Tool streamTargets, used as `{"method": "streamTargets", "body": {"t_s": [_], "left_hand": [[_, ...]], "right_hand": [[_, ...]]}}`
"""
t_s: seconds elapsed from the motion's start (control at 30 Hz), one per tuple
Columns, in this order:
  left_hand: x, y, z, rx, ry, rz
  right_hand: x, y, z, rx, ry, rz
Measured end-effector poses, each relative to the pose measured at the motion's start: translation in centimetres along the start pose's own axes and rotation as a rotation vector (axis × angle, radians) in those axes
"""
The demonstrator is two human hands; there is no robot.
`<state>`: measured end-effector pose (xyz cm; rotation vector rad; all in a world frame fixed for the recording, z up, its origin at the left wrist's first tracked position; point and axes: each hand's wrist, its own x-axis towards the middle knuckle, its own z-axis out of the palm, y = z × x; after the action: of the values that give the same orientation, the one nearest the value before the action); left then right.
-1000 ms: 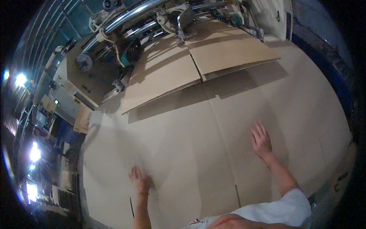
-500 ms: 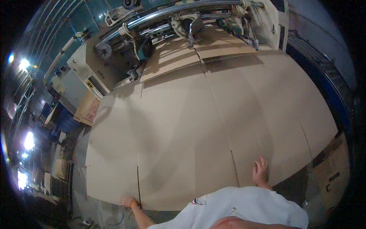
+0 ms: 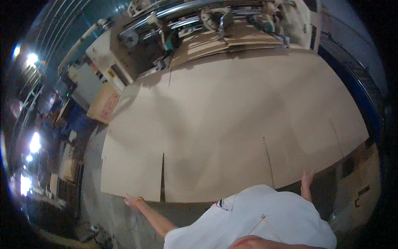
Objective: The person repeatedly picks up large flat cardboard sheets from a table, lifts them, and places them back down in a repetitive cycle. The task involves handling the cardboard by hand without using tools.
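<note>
Clock positions are taken from the middle of the large slotted corrugated cardboard sheet (image 3: 236, 124), which lies flat and fills the centre of the view. Nearest, at 6 o'clock, is the worker's white shirt (image 3: 257, 224). At 8 o'clock the left hand (image 3: 132, 201) is at the sheet's near edge; whether it grips or merely rests there cannot be determined. At 4 o'clock the right hand (image 3: 307, 178) is beside the same edge, fingers extended and unclenched; contact is unclear. Two slots run in from the near edge, the left slot (image 3: 162, 180) gaping wider than the right slot (image 3: 268, 162). In this inspector's judgement the sheet is light for its area but unwieldy, stiff along its plane, liable to bend at the slots and crush at the corners; it is best held by the near edge, hands wide apart, clear of both slots. At 9 o'clock stands a cardboard carton (image 3: 103, 103). Farthest, at 12 o'clock, further cardboard blanks (image 3: 199, 47) lie beneath a machine's steel shaft (image 3: 188, 13).
</note>
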<state>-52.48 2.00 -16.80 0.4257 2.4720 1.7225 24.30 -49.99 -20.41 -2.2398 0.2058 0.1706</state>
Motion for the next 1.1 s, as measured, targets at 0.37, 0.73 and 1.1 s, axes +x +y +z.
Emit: {"method": "streamTargets", "body": {"t_s": [0.37,0.73,1.1], "left_hand": [[5.4,2.9,-0.5,-0.581,-0.787,-0.338],[-11.2,21.9,-13.6,-0.871,-0.813,0.416],[-36.0,16.8,-23.3,0.013,-1.124,1.476]], "right_hand": [[4.4,0.4,0.5,0.136,-0.212,0.015],[3.3,-0.2,3.0,0.028,0.054,-0.032],[-0.9,-30.5,6.1,0.772,-1.207,-0.334]]}}
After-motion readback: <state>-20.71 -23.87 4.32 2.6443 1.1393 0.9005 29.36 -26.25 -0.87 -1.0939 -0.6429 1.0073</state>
